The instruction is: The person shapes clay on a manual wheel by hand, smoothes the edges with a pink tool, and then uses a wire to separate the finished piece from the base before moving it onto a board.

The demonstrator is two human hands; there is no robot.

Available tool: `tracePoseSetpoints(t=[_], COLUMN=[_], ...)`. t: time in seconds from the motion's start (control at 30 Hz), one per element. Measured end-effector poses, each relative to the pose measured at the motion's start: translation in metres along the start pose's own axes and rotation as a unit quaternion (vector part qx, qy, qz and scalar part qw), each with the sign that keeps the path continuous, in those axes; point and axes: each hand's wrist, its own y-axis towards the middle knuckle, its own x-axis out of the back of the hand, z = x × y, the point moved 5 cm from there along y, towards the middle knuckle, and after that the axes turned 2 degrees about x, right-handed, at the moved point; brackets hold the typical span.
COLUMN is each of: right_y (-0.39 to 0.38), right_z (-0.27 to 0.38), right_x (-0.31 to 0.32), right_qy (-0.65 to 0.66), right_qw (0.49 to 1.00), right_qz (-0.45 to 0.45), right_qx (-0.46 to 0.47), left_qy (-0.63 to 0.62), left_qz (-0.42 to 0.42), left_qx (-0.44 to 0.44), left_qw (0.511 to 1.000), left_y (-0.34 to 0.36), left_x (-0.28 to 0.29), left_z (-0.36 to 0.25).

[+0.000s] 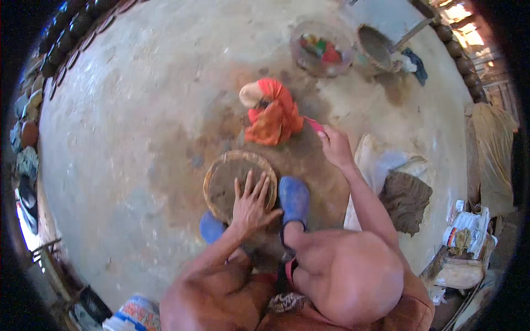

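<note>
My left hand (251,207) lies with fingers spread on grey-brown, clay-like material (223,187) inside a round woven basket (208,190). The basket rests on the floor by my feet. Farther out, my right hand (335,145) is closed on the end of a narrow pinkish-red strip (313,123). That strip reaches to an orange-red cloth (273,124) bunched on the floor; whether it is part of the cloth I cannot tell. A pale rounded object (251,95) shows at the cloth's far left side, partly covered by it.
Blue shoes (294,199) flank the basket. Right of my arm, a dark clay slab (406,201) lies on a white sheet (381,160). Farther away are a basin (302,63) with coloured items and a pan (375,47) with a stick-like handle. Dark round pots (80,25) line the far left edge.
</note>
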Motion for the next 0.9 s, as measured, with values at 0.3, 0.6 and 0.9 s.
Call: tracePoseSetpoints(t=[0.3,0.6,0.9], right_y=[0.251,0.333,0.338], right_z=[-0.065,-0.164,-0.121], right_x=[0.043,-0.014,0.049], right_qy=[-0.173,-0.255,-0.226], right_qw=[0.977,0.931,0.950], right_qz=[-0.124,0.064,-0.061], right_qx=[-0.018,-0.253,-0.208], left_qy=[-0.030,-0.157,-0.191], left_qz=[0.044,-0.017,-0.191], left_qx=[0.023,0.001,0.150], left_qw=[0.998,0.987,0.951], left_y=[-0.003,-0.013,-0.101], left_x=[-0.007,0.016,0.054], left_z=[0.013,0.051,0.133])
